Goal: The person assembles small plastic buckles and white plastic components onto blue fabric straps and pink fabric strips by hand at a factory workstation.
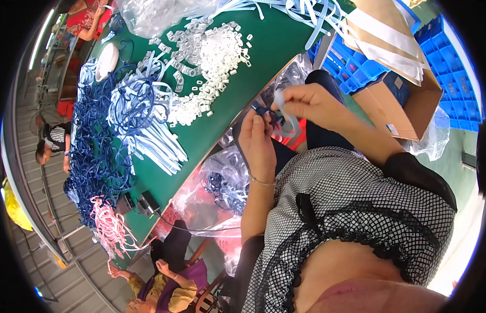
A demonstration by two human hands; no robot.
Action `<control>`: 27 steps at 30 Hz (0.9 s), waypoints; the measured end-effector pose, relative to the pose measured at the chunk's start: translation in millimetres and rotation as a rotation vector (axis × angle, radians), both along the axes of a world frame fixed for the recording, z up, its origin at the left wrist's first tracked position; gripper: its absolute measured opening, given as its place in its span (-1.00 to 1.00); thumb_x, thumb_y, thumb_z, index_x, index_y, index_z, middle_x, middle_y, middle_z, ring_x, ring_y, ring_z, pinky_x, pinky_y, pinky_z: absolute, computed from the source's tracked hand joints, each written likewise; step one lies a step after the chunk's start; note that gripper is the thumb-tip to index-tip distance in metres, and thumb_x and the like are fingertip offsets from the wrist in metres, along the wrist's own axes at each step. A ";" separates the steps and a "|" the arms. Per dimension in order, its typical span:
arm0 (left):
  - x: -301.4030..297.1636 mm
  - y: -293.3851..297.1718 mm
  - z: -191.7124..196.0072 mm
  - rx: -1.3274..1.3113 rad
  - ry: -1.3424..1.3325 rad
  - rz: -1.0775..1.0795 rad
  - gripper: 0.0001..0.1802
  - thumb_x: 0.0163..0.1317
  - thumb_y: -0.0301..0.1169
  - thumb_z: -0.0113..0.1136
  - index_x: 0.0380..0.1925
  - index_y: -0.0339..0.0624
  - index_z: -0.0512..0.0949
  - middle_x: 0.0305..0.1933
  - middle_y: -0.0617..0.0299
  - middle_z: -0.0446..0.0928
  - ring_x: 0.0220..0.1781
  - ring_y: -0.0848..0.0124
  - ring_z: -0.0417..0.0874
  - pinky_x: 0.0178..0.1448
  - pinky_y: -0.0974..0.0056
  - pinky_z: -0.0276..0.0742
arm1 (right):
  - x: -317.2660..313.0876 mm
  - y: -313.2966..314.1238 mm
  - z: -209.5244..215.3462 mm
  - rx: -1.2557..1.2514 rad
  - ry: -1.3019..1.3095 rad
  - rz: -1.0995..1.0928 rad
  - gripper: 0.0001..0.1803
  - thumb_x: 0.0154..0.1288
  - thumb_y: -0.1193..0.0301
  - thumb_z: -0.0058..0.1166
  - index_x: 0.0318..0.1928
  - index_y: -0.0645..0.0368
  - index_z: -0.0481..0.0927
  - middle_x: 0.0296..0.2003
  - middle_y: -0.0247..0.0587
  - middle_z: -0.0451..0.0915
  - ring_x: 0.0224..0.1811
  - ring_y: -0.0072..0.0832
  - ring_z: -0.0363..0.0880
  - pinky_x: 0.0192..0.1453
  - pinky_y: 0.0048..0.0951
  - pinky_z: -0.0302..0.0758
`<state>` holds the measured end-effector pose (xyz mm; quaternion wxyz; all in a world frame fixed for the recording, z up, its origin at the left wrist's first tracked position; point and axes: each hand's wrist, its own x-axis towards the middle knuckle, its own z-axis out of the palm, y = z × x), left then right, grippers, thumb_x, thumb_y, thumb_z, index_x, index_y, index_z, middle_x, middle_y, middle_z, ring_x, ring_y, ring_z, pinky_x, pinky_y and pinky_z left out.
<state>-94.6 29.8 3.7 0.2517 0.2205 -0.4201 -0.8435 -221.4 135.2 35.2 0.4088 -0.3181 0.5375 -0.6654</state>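
Note:
Over my lap, beside the table edge, both hands are close together. My left hand (257, 141) pinches a small dark blue strap piece (261, 110) between thumb and fingers. A pale blue strap (294, 124) hangs in a loop from my right hand (311, 106), whose thumb and fingers are closed on it. Where the two straps meet, fingers partly hide them. On the green table (243, 86) nearby lie a heap of small white plastic buckles (217, 55), a bundle of pale blue straps (157, 146) and a long pile of dark blue straps (94, 146).
Pink straps (110, 221) and a black adapter (147, 203) lie toward the table's lower end. Clear plastic bags (222, 182) hang below the edge. To the right stand a cardboard box (392, 112) and blue crates (452, 78). A co-worker (170, 284) handles the pink straps.

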 end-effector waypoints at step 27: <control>20.0 18.5 -22.5 -1.205 -0.241 0.176 -0.70 0.19 -0.60 0.02 -0.05 -0.37 0.46 -0.46 0.21 0.47 -0.50 0.52 0.43 -0.43 0.48 0.32 | 22.6 -1.0 -24.1 0.310 -0.072 0.006 -0.82 0.14 0.45 0.01 -0.34 0.34 0.56 -0.52 -0.31 0.55 -0.47 -0.69 0.49 -0.41 -0.65 0.42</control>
